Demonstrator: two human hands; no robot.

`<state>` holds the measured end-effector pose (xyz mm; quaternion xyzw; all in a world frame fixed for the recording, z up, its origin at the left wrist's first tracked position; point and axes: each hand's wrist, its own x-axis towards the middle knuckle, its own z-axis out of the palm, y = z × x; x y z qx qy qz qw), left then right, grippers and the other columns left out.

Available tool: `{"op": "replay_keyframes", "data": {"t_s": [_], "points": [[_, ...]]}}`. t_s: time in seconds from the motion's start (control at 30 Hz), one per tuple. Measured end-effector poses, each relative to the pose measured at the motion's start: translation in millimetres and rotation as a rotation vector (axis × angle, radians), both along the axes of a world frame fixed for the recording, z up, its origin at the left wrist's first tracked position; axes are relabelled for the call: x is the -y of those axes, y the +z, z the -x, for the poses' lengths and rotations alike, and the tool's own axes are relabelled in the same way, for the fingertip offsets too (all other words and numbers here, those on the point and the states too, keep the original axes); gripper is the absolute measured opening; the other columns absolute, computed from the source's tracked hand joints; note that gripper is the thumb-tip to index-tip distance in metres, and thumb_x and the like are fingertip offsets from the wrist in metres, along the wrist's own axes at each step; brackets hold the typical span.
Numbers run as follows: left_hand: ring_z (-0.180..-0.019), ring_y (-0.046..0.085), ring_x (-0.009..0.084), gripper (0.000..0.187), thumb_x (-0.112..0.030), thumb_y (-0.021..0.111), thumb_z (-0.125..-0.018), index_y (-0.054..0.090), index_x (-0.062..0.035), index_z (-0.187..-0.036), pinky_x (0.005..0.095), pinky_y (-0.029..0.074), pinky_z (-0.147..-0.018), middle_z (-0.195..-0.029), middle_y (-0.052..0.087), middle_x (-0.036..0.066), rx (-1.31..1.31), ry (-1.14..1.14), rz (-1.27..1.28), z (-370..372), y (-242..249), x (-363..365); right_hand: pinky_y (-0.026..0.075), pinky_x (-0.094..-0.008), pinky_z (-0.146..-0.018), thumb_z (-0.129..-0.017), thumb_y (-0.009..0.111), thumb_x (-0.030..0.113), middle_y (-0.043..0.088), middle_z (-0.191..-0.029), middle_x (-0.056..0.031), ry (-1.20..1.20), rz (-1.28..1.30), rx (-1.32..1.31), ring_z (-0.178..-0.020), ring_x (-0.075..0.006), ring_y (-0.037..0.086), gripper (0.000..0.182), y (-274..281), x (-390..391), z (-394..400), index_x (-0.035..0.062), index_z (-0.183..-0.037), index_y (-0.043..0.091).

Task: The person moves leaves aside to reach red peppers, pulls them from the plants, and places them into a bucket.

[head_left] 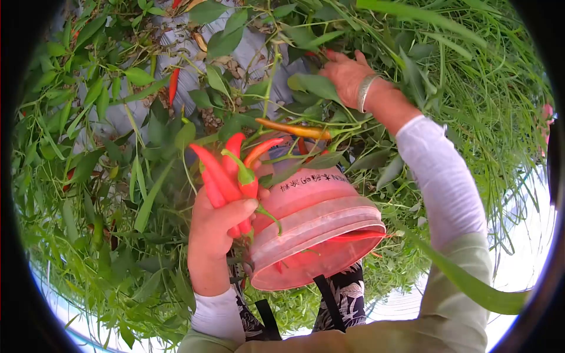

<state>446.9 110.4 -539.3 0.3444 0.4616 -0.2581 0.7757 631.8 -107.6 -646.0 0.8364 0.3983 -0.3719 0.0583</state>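
My left hand is closed round a bunch of red chili peppers, some with green stems, held beside a pink plastic bucket. My right hand, with a bracelet at the wrist, reaches up among the leaves at the upper right. Its fingers curl at a red chili pepper, partly hidden by hand and foliage. Red peppers lie inside the bucket, which tips with its mouth toward me. An orange-brown chili pepper hangs on the plant between my hands.
Pepper plants crowd the left side, with another red pepper hanging there. Grey sheeting with dry debris covers the ground at the top. Tall grass grows on the right. A long leaf blade crosses near my right sleeve.
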Motion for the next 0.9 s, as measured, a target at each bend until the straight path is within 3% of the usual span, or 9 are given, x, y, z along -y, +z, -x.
{"op": "replay_keyframes", "data": {"t_s": [0.03,0.13,0.2,0.37,0.43,0.5,0.7,0.77,0.9], "points": [[-0.084,0.061,0.0248,0.078,-0.015,0.065,-0.059,0.033,0.0019,-0.129,0.0266,0.050,-0.058,-0.119,0.049,0.018,-0.003,0.000,-0.004,0.6,0.0,-0.3,0.020,-0.0615,-0.100,-0.079,0.058,0.029,0.060,-0.099,-0.0121,0.015,0.270,-0.216,-0.113,-0.0312,0.045,0.026,-7.1,0.2,-6.2,0.0089,-0.094,0.064],[-0.085,0.061,0.0239,0.075,-0.015,0.065,-0.058,0.037,0.0011,-0.126,0.0257,0.049,-0.057,-0.120,0.049,0.017,0.017,-0.013,0.020,3.6,0.7,0.4,0.019,-0.0608,-0.101,-0.076,0.060,0.038,0.060,-0.097,-0.0131,-0.131,0.220,-0.289,-0.110,-0.0308,0.047,0.032,42.7,4.7,8.3,0.0099,-0.089,0.064],[-0.086,0.060,0.0252,0.067,-0.015,0.065,-0.058,0.042,0.0002,-0.120,0.0302,0.050,-0.064,-0.120,0.048,0.019,0.043,0.007,0.013,4.0,0.9,-1.6,0.020,-0.0610,-0.100,-0.073,0.061,0.042,0.059,-0.095,-0.0142,-0.082,0.312,-0.306,-0.105,-0.0313,0.049,0.037,57.8,11.0,17.6,0.0074,-0.086,0.063],[-0.087,0.058,0.0291,0.057,-0.014,0.065,-0.055,0.051,-0.0017,-0.108,0.0409,0.045,-0.079,-0.121,0.047,0.021,0.085,0.040,0.103,6.7,4.2,-3.3,0.036,-0.0585,-0.086,-0.067,0.062,0.024,0.061,-0.079,-0.0176,0.068,-0.004,-0.090,-0.086,-0.0333,0.058,0.023,87.2,18.9,27.0,0.0030,-0.076,0.063],[-0.088,0.058,0.0301,0.052,-0.013,0.066,-0.052,0.055,-0.0035,-0.102,0.0444,0.043,-0.083,-0.121,0.047,0.021,0.091,0.036,0.158,8.1,6.1,-1.2,0.038,-0.0548,-0.085,-0.066,0.062,0.022,0.061,-0.077,-0.0156,-0.024,-0.008,-0.191,-0.083,-0.0330,0.059,0.021,60.1,37.6,27.0,0.0028,-0.075,0.062],[-0.090,0.057,0.0301,0.051,-0.012,0.066,-0.053,0.055,-0.0040,-0.102,0.0435,0.044,-0.082,-0.121,0.047,0.021,0.102,0.043,0.157,12.6,4.2,-2.4,0.042,-0.0440,-0.078,-0.062,0.061,0.015,0.059,-0.072,-0.0104,-0.056,0.030,-0.239,-0.076,-0.0306,0.058,0.013,55.0,31.6,29.3,0.0041,-0.069,0.061],[-0.102,0.054,0.0328,0.040,-0.014,0.068,-0.057,0.058,-0.0025,-0.094,0.0394,0.046,-0.076,-0.123,0.046,0.019,0.257,0.022,0.201,6.7,6.5,-0.9,0.043,-0.0386,-0.070,-0.061,0.058,0.015,0.054,-0.066,-0.0089,0.071,-0.110,0.000,-0.067,-0.0252,0.056,0.010,154.0,-11.9,67.9,0.0068,-0.066,0.057],[-0.108,0.050,0.0331,0.033,-0.015,0.071,-0.059,0.058,-0.0003,-0.084,0.0372,0.046,-0.074,-0.119,0.049,0.018,0.388,-0.169,0.184,7.6,7.4,-3.4,0.042,-0.0374,-0.068,-0.064,0.056,0.014,0.055,-0.068,-0.0076,0.046,-0.016,0.031,-0.067,-0.0229,0.056,0.008,169.1,-19.7,83.2,0.0072,-0.069,0.057],[-0.105,0.052,0.0275,0.031,-0.012,0.070,-0.059,0.057,0.0002,-0.084,0.0341,0.043,-0.076,-0.127,0.043,0.021,0.355,-0.175,0.215,4.1,14.2,1.7,0.041,-0.0351,-0.066,-0.066,0.055,0.012,0.054,-0.068,-0.0071,0.010,0.028,0.009,-0.066,-0.0218,0.056,0.009,173.7,-19.4,82.0,0.0070,-0.072,0.057]]}}
